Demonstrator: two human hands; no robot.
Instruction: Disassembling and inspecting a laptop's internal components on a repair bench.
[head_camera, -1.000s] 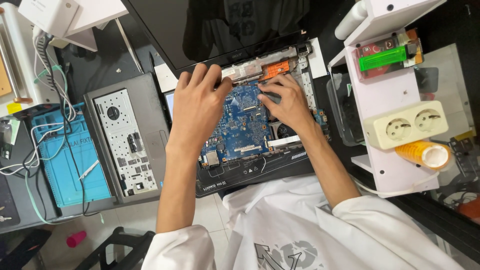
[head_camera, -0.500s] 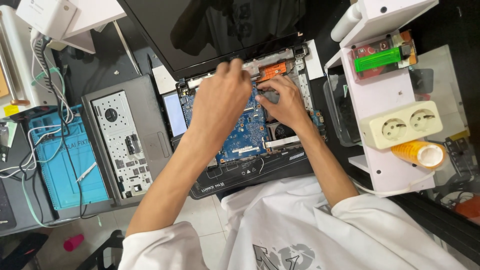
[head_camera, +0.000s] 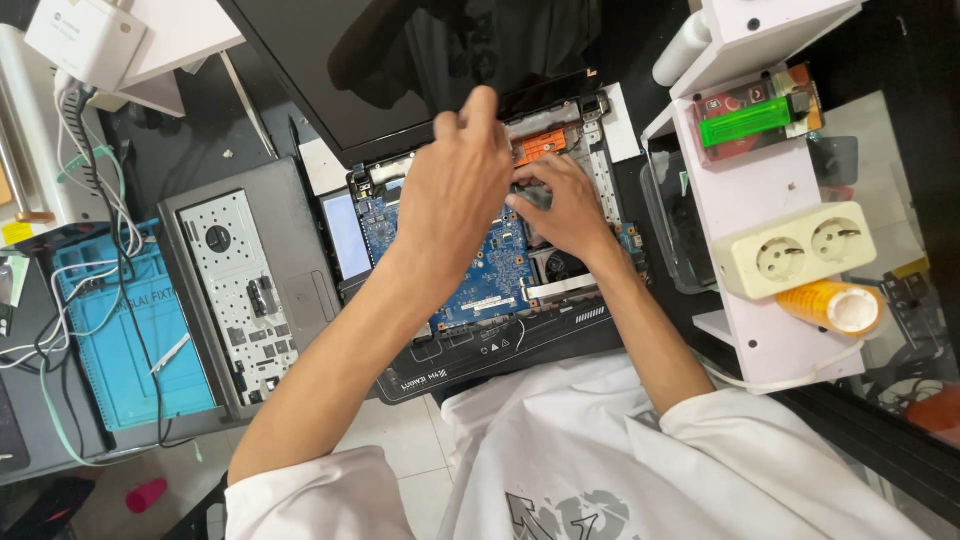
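Our left hand (head_camera: 455, 195) over opened laptop base (head_camera: 480, 350) at desk centre, fingers curled, tips near orange part (head_camera: 542, 145) by hinge; we cannot tell any grasp. Our right hand (head_camera: 560, 205) flat, fingers pressing on blue motherboard (head_camera: 490, 280). Removed keyboard cover (head_camera: 245, 285) lies just left, beside teal mat (head_camera: 125, 345).

An opened laptop (head_camera: 480, 300) lies flat at the centre of the frame, its keyboard cover off and its blue circuit board (head_camera: 490, 275) bare. The dark screen (head_camera: 400, 70) leans back toward the top edge; an orange part (head_camera: 543, 146) sits near the hinge.
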